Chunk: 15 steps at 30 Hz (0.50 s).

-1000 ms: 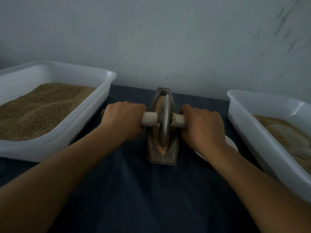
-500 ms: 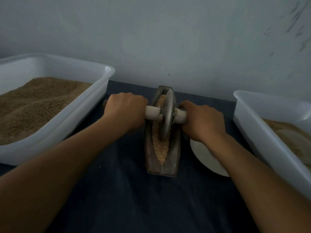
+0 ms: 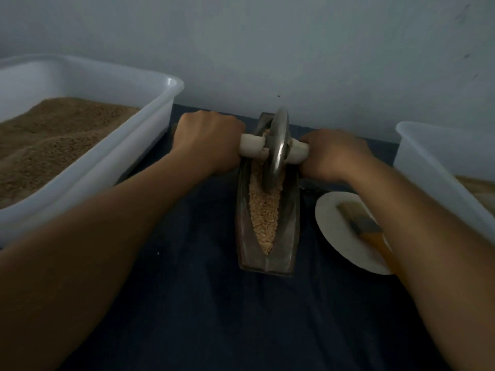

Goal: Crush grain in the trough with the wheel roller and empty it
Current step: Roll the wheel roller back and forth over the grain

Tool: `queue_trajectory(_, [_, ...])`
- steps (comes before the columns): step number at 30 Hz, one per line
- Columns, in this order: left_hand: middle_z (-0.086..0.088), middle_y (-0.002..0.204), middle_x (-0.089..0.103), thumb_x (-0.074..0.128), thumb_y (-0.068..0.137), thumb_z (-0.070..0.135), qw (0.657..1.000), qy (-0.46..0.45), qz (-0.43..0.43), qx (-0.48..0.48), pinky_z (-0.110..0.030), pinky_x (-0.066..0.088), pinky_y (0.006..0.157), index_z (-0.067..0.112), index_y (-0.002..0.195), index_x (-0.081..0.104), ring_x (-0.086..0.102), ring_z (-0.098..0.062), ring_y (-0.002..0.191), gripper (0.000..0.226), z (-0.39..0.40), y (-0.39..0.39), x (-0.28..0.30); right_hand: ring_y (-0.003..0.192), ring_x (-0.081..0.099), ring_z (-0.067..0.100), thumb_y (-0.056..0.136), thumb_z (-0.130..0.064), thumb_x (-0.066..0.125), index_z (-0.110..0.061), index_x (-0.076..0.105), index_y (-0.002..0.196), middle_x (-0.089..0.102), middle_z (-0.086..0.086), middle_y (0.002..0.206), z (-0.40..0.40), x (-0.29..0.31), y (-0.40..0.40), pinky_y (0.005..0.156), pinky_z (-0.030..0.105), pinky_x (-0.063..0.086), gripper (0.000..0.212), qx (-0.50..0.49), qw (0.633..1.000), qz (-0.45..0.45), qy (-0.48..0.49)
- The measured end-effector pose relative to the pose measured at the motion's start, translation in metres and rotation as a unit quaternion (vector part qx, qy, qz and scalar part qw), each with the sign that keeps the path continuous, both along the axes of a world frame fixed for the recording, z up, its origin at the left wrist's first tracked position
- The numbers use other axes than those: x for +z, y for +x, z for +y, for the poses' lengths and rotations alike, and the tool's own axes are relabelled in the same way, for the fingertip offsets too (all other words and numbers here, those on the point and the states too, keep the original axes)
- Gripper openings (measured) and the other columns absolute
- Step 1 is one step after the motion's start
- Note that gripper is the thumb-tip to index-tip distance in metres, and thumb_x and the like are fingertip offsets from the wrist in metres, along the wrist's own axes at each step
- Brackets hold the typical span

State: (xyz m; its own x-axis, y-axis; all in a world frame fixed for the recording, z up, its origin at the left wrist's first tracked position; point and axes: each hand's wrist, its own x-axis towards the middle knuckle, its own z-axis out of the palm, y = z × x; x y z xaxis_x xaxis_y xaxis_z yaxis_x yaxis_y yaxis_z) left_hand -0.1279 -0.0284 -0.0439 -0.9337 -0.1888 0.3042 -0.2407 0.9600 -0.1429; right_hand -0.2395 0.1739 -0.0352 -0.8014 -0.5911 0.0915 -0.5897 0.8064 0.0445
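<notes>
The trough (image 3: 267, 231) was set lengthwise at the centre of the dark worktop (image 3: 203, 303), with pale grain (image 3: 263, 218) heaped along its channel. The wheel roller (image 3: 277, 148) stood in the trough's far end, toward 12 o'clock; its left handle was clenched by the left hand (image 3: 207, 141) and its right handle by the right hand (image 3: 332, 156). At 9 o'clock a white tub (image 3: 150, 129) of brown grain was placed beside the trough. At 3 o'clock a white plate (image 3: 337, 231) carrying a brush (image 3: 361, 226) was partly covered by the right forearm, and a second white tub (image 3: 428, 167) was seen beyond it.
</notes>
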Motion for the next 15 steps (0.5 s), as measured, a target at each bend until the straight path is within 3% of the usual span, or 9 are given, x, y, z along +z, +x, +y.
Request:
queue_trajectory(7, [0.002,0.081,0.054,0.068,0.082,0.045,0.999,-0.020,0.037,0.003,-0.036,0.038,0.062,0.033,0.103,0.060,0.050,-0.022,0.071,0.026,0.007,0.018,-0.005,0.068,0.053,0.022,0.076,-0.044,0.064,-0.038,0.063,0.102,0.065,-0.006,0.086,0.010,-0.016,0.027,0.051,0.025,0.022,0.027,-0.011,0.993,0.105,-0.058])
queue_trajectory(11, [0.001,0.084,0.061,0.068,0.081,0.047,0.999,-0.020,0.043,-0.011,-0.035,0.038,0.062,0.033,0.102,0.058,0.058,-0.025,0.075,0.026,0.010,0.032,-0.007,0.051,0.028,0.008,0.082,-0.043,0.066,-0.039,0.061,0.106,0.042,-0.012,0.063,0.017,-0.027,0.044,0.049,0.025,0.015,0.024,-0.015,0.983,0.162,-0.086])
queue_trajectory(15, [0.006,0.075,0.047,0.068,0.080,0.047,0.998,-0.028,0.047,-0.019,-0.034,0.037,0.061,0.034,0.089,0.044,0.046,-0.021,0.067,0.028,0.014,0.047,-0.007,0.050,0.029,0.012,0.082,-0.039,0.069,-0.033,0.059,0.093,0.036,-0.013,0.059,0.023,-0.029,0.065,0.053,0.030,0.015,0.016,-0.014,0.975,0.198,-0.104])
